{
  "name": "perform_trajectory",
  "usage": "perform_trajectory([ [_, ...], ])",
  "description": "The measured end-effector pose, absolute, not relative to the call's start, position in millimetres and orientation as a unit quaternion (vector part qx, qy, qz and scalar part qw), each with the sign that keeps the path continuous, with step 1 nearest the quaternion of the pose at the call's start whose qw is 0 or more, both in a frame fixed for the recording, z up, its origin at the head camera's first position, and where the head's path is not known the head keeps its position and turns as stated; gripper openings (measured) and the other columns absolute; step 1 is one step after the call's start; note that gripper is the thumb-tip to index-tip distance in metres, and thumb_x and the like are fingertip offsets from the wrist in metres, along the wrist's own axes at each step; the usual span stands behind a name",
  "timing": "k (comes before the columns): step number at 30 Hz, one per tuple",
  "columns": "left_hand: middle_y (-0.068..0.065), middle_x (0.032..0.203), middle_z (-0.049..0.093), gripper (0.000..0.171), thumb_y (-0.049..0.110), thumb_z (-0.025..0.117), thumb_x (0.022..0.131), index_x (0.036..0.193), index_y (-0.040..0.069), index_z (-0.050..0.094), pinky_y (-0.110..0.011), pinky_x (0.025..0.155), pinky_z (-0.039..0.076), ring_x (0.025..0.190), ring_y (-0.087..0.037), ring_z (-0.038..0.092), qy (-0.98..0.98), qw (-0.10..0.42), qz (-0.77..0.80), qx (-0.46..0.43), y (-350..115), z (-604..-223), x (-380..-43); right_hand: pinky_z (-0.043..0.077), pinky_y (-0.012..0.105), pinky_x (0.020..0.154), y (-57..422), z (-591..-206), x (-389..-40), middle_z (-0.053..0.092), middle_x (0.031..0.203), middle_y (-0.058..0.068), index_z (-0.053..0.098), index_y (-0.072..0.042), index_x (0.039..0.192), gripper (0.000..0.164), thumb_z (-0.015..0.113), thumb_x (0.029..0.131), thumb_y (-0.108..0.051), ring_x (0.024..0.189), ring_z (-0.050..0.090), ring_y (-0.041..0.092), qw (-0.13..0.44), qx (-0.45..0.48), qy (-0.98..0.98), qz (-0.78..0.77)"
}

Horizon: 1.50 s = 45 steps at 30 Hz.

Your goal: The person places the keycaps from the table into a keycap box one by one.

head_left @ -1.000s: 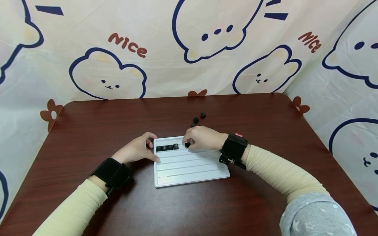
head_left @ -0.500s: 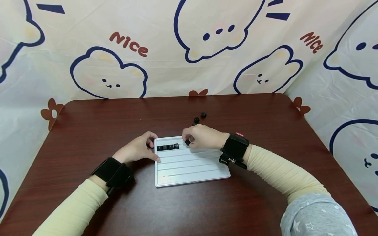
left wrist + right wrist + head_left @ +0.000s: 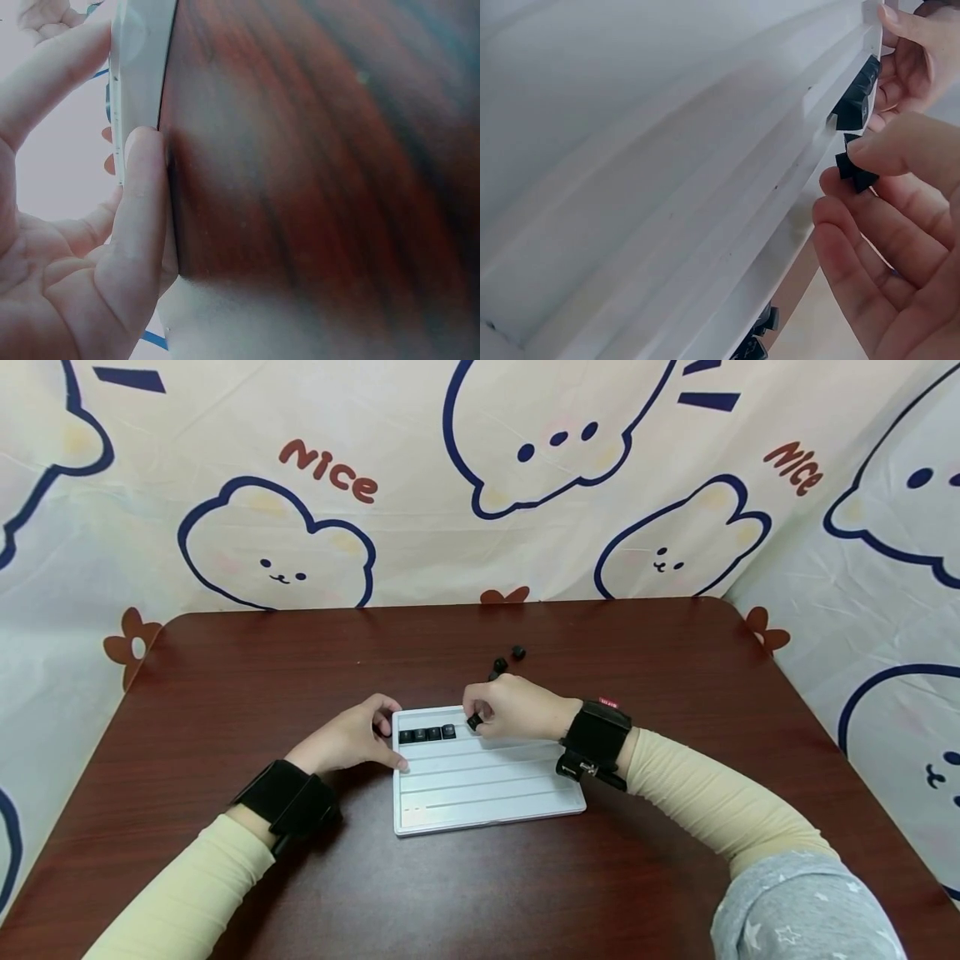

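Note:
A white ridged tray (image 3: 480,785) lies on the table. Several black keycaps (image 3: 427,734) stand side by side in its back row, at the left end. My left hand (image 3: 350,739) holds the tray's left side, with the thumb on the edge and the fingers curled near the back corner. Over the back row my right hand (image 3: 517,706) pinches a single black keycap (image 3: 862,178) between thumb and fingertips. That keycap looks tilted in the right wrist view, a small gap from the standing row (image 3: 855,101). Whether it touches the tray, I cannot tell.
Behind the tray lie a few loose black keycaps, one farther back (image 3: 518,652) and another (image 3: 499,665) close to the right hand, which partly hides more. The brown wooden table (image 3: 262,677) ends at a patterned cloth (image 3: 420,552).
The pinched keycap has lifted slightly and turned in the right fingers, shifting a little left. My left hand and the tray keep their places; the head view has shifted slightly.

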<state>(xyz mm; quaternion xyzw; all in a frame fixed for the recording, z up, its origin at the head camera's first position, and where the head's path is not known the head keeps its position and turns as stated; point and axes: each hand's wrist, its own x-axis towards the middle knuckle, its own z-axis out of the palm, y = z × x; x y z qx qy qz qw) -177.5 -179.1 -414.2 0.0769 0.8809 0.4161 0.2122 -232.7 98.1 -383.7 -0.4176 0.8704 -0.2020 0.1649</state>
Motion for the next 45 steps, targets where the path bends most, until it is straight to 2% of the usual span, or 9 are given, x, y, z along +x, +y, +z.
perform_trajectory([
  [6, -0.014, 0.104, 0.053, 0.074, 0.015, 0.093, 0.074, 0.133, 0.002, 0.049, -0.036, 0.077, 0.043, 0.096, -0.028, 0.051, 0.878, 0.213, 0.422, 0.079, -179.5, -414.8, -177.2, 0.048, 0.024, 0.072, 97.7, -385.8, -231.8, 0.072, 0.094, -0.002, 0.075, -0.006, 0.115, 0.023, 0.073, 0.091, -0.006, 0.078, 0.058, 0.007, 0.156, -0.424, 0.869, -0.201],
  [15, -0.014, 0.104, 0.053, 0.075, 0.014, 0.093, 0.074, 0.132, 0.002, 0.049, -0.036, 0.075, 0.043, 0.095, -0.028, 0.051, 0.876, 0.212, 0.425, 0.080, -179.5, -414.2, -176.7, 0.048, 0.024, 0.074, 94.5, -391.7, -228.5, 0.066, 0.101, 0.003, 0.078, -0.005, 0.107, 0.018, 0.074, 0.090, -0.002, 0.081, 0.055, 0.011, 0.133, -0.450, 0.862, -0.193],
  [22, -0.014, 0.103, 0.053, 0.074, 0.014, 0.094, 0.074, 0.132, 0.001, 0.049, -0.036, 0.076, 0.043, 0.096, -0.028, 0.051, 0.876, 0.211, 0.426, 0.082, -179.3, -414.5, -176.9, 0.048, 0.024, 0.074, 92.4, -393.5, -226.5, 0.071, 0.106, 0.005, 0.077, -0.004, 0.108, 0.018, 0.075, 0.090, -0.003, 0.081, 0.057, 0.010, 0.142, -0.430, 0.870, -0.198],
  [45, -0.014, 0.104, 0.053, 0.074, 0.013, 0.093, 0.074, 0.132, 0.001, 0.049, -0.036, 0.078, 0.043, 0.096, -0.028, 0.051, 0.878, 0.208, 0.423, 0.080, -179.3, -414.1, -176.4, 0.048, 0.024, 0.072, 89.0, -396.7, -224.4, 0.070, 0.104, 0.003, 0.079, -0.006, 0.106, 0.018, 0.081, 0.088, -0.009, 0.079, 0.057, 0.009, 0.138, -0.403, 0.881, -0.208],
])
